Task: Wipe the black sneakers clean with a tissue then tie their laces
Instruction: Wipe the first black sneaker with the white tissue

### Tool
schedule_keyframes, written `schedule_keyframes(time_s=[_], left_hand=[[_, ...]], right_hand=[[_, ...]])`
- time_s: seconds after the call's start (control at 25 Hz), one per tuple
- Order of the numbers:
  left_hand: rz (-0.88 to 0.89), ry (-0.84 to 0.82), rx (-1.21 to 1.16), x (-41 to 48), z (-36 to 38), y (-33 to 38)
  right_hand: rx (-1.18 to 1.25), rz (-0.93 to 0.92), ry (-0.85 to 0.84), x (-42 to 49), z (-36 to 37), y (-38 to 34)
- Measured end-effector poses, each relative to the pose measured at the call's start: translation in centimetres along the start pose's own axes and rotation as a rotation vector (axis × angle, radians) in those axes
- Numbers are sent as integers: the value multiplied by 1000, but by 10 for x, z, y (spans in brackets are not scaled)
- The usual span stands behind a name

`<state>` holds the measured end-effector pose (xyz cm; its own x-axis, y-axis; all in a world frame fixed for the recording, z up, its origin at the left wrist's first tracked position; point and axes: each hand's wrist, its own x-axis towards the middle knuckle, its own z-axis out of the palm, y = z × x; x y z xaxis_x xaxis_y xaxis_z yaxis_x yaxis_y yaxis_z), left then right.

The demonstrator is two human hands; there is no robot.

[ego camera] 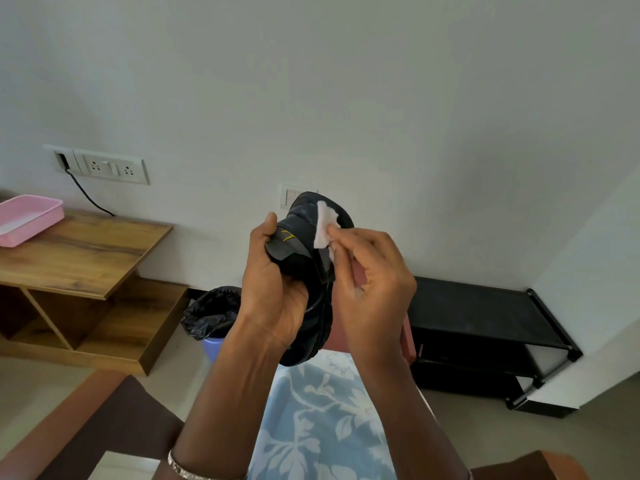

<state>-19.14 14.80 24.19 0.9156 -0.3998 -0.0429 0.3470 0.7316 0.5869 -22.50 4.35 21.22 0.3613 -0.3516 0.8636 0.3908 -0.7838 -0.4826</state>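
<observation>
Left hand [273, 296] grips upright, toe-up sneaker [300, 247]; right hand [374, 289] pinches tissue [323, 225] against it.

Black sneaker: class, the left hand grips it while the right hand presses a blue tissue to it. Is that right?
No. The head view shows the tissue is white, not blue. The left hand does grip the black sneaker while the right hand presses the tissue to it.
</observation>
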Motion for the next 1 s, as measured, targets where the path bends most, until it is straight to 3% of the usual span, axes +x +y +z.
schedule_keyframes(time_s=[0.2, 0.48, 0.72, 1.0], left_hand=[[29, 32, -23, 6, -4, 0], [-30, -41, -16, 1, 0, -15], [-1, 30, -50, 5, 0, -7], [-51, -5, -37, 6, 2, -14]], right_hand=[[2, 135, -14, -26, -7, 10], [-32, 6, 48, 7, -5, -6], [-10, 97, 37, -30, -9, 7], [-98, -3, 38, 20, -6, 3]])
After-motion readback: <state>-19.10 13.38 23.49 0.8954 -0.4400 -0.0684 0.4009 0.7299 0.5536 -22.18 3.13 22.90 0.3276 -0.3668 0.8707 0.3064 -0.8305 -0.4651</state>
